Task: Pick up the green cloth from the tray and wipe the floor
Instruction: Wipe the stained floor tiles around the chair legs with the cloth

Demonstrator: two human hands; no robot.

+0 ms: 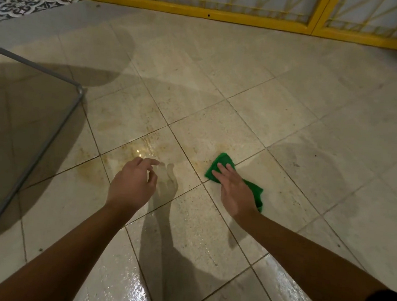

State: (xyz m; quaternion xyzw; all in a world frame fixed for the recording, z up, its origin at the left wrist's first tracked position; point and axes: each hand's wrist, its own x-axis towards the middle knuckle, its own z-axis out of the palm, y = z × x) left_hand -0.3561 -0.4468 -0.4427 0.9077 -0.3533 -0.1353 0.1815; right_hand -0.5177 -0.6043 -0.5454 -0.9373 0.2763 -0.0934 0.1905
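The green cloth (pixel 222 163) lies flat on the beige tiled floor (pixel 280 114), right of centre. My right hand (pixel 235 189) presses down on it with fingers spread, covering its middle; green shows beyond the fingertips and beside the wrist. My left hand (pixel 133 180) hovers just above the floor to the left, fingers loosely curled and holding nothing. A brownish wet stain (pixel 125 153) spreads over the tiles in front of my left hand. No tray is in view.
A glass tabletop with a grey metal rim (pixel 58 126) juts in from the left, above the floor. A yellow metal gate (pixel 204 11) runs along the far edge. Patterned tiles (pixel 15 4) lie at the top left. The near tiles are wet and shiny.
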